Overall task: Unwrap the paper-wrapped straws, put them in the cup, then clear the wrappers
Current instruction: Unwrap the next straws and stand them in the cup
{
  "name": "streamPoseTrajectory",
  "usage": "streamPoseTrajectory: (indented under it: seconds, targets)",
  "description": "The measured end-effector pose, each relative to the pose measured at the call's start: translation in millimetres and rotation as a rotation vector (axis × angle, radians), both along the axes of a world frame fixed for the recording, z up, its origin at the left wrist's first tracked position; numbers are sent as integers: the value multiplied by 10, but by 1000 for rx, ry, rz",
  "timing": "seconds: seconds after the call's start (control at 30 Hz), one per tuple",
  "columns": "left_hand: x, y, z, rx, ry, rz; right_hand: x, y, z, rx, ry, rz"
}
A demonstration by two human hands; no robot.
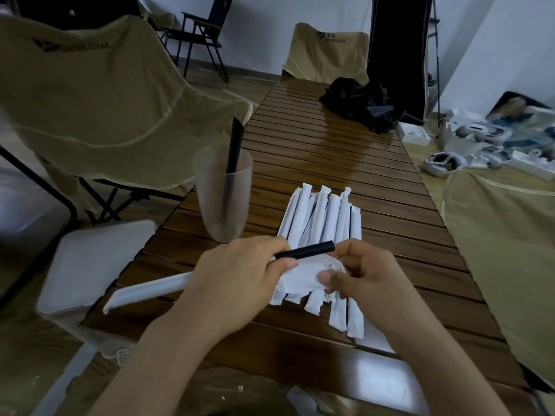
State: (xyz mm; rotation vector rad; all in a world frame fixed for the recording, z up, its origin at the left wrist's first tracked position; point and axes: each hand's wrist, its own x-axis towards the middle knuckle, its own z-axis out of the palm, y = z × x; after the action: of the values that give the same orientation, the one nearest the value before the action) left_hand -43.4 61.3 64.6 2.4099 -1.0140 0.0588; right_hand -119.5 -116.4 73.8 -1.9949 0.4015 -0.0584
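Stripping wrapper at lower centre of frame: left hand [237, 280] clenched round half-wrapped straw [304, 250], stiff black tube bared at one end; right hand [365, 273] pinches crumpled wrapper [303, 273], thin soft paper, likely tears easily. Straw looks light and smooth; best held mid-shaft. Wrapped straws [321, 235] heaped on slatted wooden bench [330, 151]. Frosted cup [222, 193], centre-left, holds one black straw [232, 148].

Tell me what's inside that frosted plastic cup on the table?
The frosted cup holds one black straw, leaning against the rim with its top sticking out above. Through the cloudy wall the lower straw shows only faintly, so I cannot tell whether anything small lies at the bottom.
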Motion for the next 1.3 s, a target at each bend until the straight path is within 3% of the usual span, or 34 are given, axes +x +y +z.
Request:
streamPoseTrajectory:
  seconds: [0.3, 0.5, 0.6, 0.73, 0.87, 1.07, 1.3]
  targets:
    - [-2, -22, -23, 48, 145, 38, -11, -84, -63, -134, 2, -12]
    - [-13, -45, -5, 58, 102, 11, -21, -183, -94, -144, 6, -89]
    - [-2, -59, -46, 94, 108, -35, -6, -224, -124, -303, 28, -105]
    - [68, 6, -75, 98, 34, -2, -57, -344, -142, -563, 13, -363]
    - [122, 130, -28, 66, 27, 90, -122, -578, -162, -652, 127, -564]
    - [91, 102, -82, 81, 89, 29, -84, -442, -211, -695, 442, -459]
    - [105, 60, -140, 48, 151, 41, -88, -277, -44, -732, 292, -438]
